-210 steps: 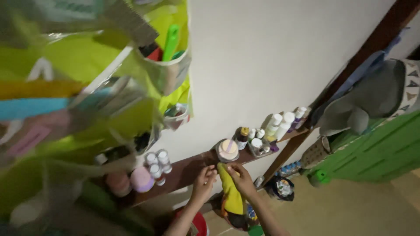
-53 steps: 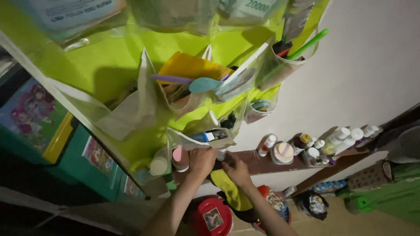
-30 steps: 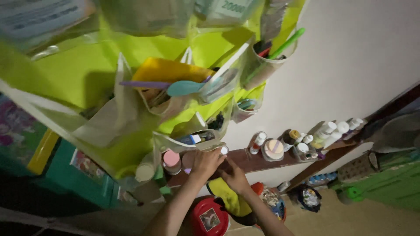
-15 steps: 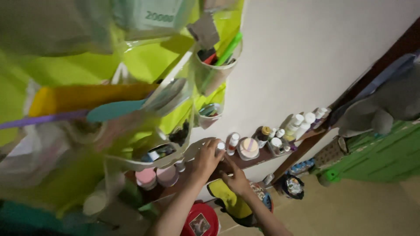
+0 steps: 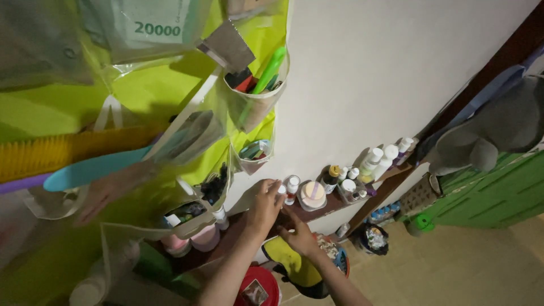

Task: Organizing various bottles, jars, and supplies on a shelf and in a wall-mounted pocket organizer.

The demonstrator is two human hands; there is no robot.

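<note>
My left hand (image 5: 264, 203) reaches up to a brown wooden shelf (image 5: 324, 212) on the white wall, with its fingers closed round a small white-capped bottle (image 5: 281, 190). Just right of it stand another white bottle with a red label (image 5: 292, 186) and a round tub with a peach lid (image 5: 312, 195). My right hand (image 5: 296, 231) sits below the left one at the shelf's front edge. A yellow cloth with a dark border (image 5: 288, 262) hangs from it, under the wrist.
A lime-green hanging organiser (image 5: 141, 96) with clear pockets of combs, brushes and pens fills the left. Pink jars (image 5: 192, 238) stand at the shelf's left, several white bottles (image 5: 377, 161) at its right. Below are a red lid (image 5: 256, 288), a bag (image 5: 374, 239), a grey plush toy (image 5: 493, 130) and green panels (image 5: 498, 192).
The view has swung, and the organiser now looms closer. My left hand has slid right along the shelf from the pink jars to the small white bottle. My right hand followed with the cloth.
</note>
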